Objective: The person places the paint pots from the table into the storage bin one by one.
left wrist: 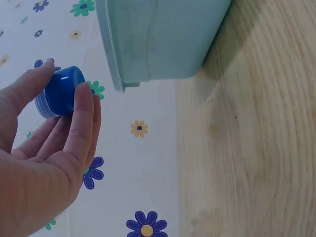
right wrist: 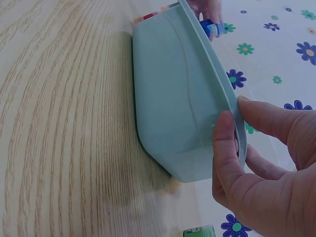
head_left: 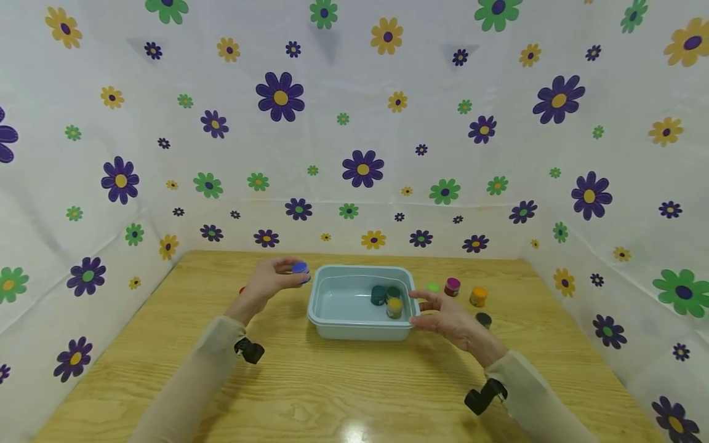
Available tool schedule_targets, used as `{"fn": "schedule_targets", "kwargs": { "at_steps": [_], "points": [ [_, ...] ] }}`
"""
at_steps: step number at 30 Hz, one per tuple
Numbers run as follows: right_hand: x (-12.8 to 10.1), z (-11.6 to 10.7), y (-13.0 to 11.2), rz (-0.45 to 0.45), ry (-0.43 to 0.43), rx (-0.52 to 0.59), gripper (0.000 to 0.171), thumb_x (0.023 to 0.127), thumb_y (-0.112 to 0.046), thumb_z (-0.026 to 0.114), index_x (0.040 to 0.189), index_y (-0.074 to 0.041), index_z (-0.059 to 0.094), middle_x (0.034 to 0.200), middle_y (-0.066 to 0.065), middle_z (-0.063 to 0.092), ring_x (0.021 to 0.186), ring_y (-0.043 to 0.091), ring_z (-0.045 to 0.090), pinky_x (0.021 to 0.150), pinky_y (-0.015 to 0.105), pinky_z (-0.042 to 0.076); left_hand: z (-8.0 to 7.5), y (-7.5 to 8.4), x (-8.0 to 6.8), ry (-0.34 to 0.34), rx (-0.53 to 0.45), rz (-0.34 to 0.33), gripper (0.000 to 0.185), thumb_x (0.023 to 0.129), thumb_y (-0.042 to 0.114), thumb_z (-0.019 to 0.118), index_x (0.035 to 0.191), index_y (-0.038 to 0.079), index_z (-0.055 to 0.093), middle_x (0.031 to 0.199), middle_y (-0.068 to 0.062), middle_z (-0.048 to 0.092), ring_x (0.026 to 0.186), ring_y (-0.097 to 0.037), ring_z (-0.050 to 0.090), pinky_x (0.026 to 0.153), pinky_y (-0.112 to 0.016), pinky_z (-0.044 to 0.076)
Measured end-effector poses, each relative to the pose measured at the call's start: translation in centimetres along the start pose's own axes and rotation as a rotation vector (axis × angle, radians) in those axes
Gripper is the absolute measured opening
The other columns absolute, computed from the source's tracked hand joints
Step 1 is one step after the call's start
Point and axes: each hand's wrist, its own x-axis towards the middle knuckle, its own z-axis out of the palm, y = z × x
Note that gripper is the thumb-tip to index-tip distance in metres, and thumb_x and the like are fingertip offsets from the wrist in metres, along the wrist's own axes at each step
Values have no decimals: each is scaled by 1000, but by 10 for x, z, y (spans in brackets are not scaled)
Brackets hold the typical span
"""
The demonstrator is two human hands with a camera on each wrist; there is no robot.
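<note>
My left hand (head_left: 268, 281) pinches a small blue paint jar (left wrist: 64, 91) between thumb and fingers. It holds the jar above the table, just left of the light blue plastic tub (head_left: 354, 331). On the tub's other side my right hand (head_left: 451, 317) grips the rim, the thumb on one face and fingers on the other, as the right wrist view shows. Inside the tub, toward its right end, are a dark teal jar (head_left: 378, 295), a dark green jar (head_left: 393, 291) and a yellow jar (head_left: 394, 308).
Right of the tub stand a light green jar (head_left: 432, 287), a magenta jar (head_left: 452, 287), an orange-yellow jar (head_left: 479, 296) and a dark jar (head_left: 484, 319), partly behind my right hand. Something red (head_left: 242, 290) shows beside my left wrist. A flowered sheet (head_left: 354, 221) encloses the wooden table (head_left: 343, 387).
</note>
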Motion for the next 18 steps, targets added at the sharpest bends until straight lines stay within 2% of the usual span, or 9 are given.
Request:
{"fn": "schedule_targets", "kwargs": {
  "at_steps": [6, 8, 15, 18],
  "points": [
    [-1, 1, 0, 0, 3, 3, 65, 89, -5, 71, 147, -3, 40, 134, 27, 40, 103, 26, 54, 89, 30, 58, 9, 6, -1, 27, -1, 32, 50, 85, 20, 78, 128, 2, 61, 124, -17, 65, 104, -21, 67, 94, -43, 57],
    [-1, 1, -1, 0, 3, 0, 65, 89, -5, 71, 147, -3, 40, 134, 27, 40, 103, 25, 54, 89, 30, 58, 12, 6, -1, 23, 4, 34, 49, 85, 21, 78, 127, 3, 61, 124, -17, 66, 105, -23, 67, 95, -45, 56],
    [-1, 1, -1, -2, 2, -3, 65, 89, -5, 70, 147, -2, 40, 132, 26, 42, 101, 25, 55, 90, 32, 58, 21, 5, 2, -5, 127, 40, 52, 82, 33, 80, 126, 11, 63, 119, -9, 69, 108, -23, 65, 100, -48, 52],
    [-1, 1, -1, 1, 5, 0, 65, 89, -5, 70, 147, -3, 40, 133, 27, 41, 101, 25, 54, 91, 32, 58, 27, 6, 3, -32, 119, 39, 51, 80, 33, 82, 122, 13, 64, 114, -8, 71, 106, -23, 65, 101, -51, 51]
  ]
}}
